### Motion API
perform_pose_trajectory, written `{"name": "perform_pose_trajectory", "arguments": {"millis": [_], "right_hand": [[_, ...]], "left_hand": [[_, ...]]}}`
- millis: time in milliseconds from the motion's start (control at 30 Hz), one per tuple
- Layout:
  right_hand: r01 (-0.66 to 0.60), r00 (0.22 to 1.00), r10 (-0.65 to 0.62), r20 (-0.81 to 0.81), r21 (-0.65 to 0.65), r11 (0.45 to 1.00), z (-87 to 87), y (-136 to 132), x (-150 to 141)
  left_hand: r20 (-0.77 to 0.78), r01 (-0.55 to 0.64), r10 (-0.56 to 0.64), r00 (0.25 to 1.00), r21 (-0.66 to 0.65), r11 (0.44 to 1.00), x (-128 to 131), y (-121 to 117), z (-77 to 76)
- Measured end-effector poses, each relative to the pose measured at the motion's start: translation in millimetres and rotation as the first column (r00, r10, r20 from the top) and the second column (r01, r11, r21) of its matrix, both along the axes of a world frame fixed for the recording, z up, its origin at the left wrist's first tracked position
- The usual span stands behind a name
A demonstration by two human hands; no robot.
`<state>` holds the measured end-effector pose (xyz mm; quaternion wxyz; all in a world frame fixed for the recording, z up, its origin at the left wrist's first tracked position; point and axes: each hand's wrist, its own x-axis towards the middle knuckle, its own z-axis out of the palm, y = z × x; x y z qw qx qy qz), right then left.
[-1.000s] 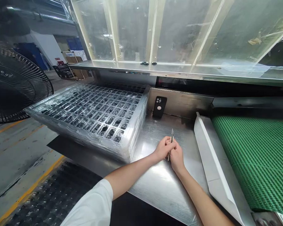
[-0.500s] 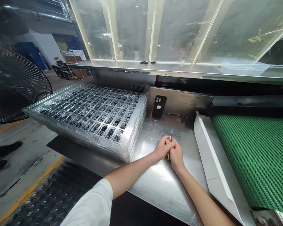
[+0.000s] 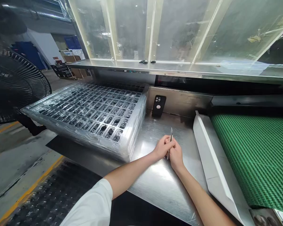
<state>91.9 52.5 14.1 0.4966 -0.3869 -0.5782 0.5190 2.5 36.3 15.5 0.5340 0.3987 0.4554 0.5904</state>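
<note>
Both hands meet over the steel table (image 3: 155,185), a little right of its middle. My left hand (image 3: 162,148) and my right hand (image 3: 175,156) are closed together on thin metal tweezers (image 3: 171,134), whose tip points up and away from me. To their left a stack of clear plastic trays (image 3: 89,116), wrapped in film and filled with several small black round parts, rests on the table. Neither hand touches the stack.
A black phone (image 3: 158,106) leans against the steel back wall. A white guide (image 3: 214,166) borders a green conveyor belt (image 3: 257,153) on the right. A black fan (image 3: 14,84) stands at the left. Clear panels rise above a shelf behind.
My hands and the tweezers have stayed almost still. At the left edge, a passer-by's dark shoes have moved across the floor near the fan.
</note>
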Motion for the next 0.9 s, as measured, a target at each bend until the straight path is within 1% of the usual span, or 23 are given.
{"name": "perform_pose_trajectory", "arguments": {"millis": [267, 600, 900], "right_hand": [[-0.005, 1.0, 0.005, -0.01, -0.024, 1.0, 0.9, -1.3, -1.5], [-0.002, 1.0, 0.002, 0.008, -0.014, 1.0, 9.2, -3.8, -0.8], [-0.002, 1.0, 0.002, 0.014, -0.017, 1.0, 5.9, -3.4, -0.8]], "left_hand": [[-0.016, -0.005, 0.005, 1.0, 0.003, 1.0, -0.4, -0.6, -0.4], [-0.028, 0.014, -0.015, 1.0, -0.028, 1.0, -0.6, -0.2, 0.2], [-0.017, 0.006, -0.007, 1.0, -0.028, 1.0, -0.2, -0.7, -1.1]]}}
